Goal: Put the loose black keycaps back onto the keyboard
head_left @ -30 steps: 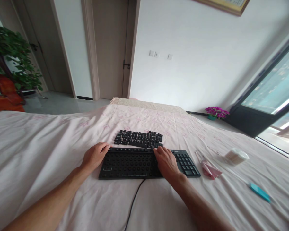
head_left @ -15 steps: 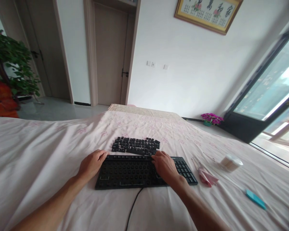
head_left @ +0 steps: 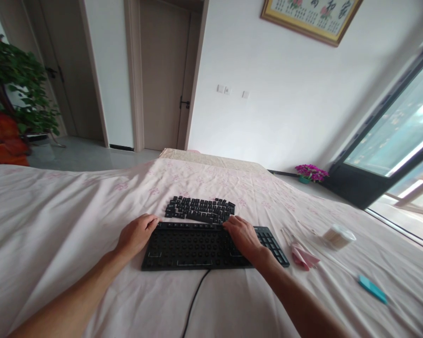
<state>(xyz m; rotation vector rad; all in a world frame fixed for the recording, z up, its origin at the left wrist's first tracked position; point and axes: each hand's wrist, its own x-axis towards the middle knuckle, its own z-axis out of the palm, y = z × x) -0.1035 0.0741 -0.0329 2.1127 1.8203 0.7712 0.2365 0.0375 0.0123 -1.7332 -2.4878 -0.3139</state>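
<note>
Only the viewpoint has shifted; fingers of the left hand (head_left: pixel 136 233) and right hand (head_left: pixel 242 237) grasp the keyboard (head_left: pixel 190 245), seemingly steadying it; reaching keycaps (head_left: pixel 201 207) beyond it needs one freed.

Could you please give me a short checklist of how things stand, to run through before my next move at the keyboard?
1. Left grip at the keyboard's far left corner: ok.
2. Right grip by the far edge, left of the number pad: ok; whether it pinches or only rests, cannot tell.
3. Keyboard flat on the bedspread: ok.
4. Every key capped: not ok; the main block is largely bare.
5. Loose keycaps grouped beyond the keyboard: ok.
6. Cable unplugged: cannot tell; its end is out of frame.
</note>
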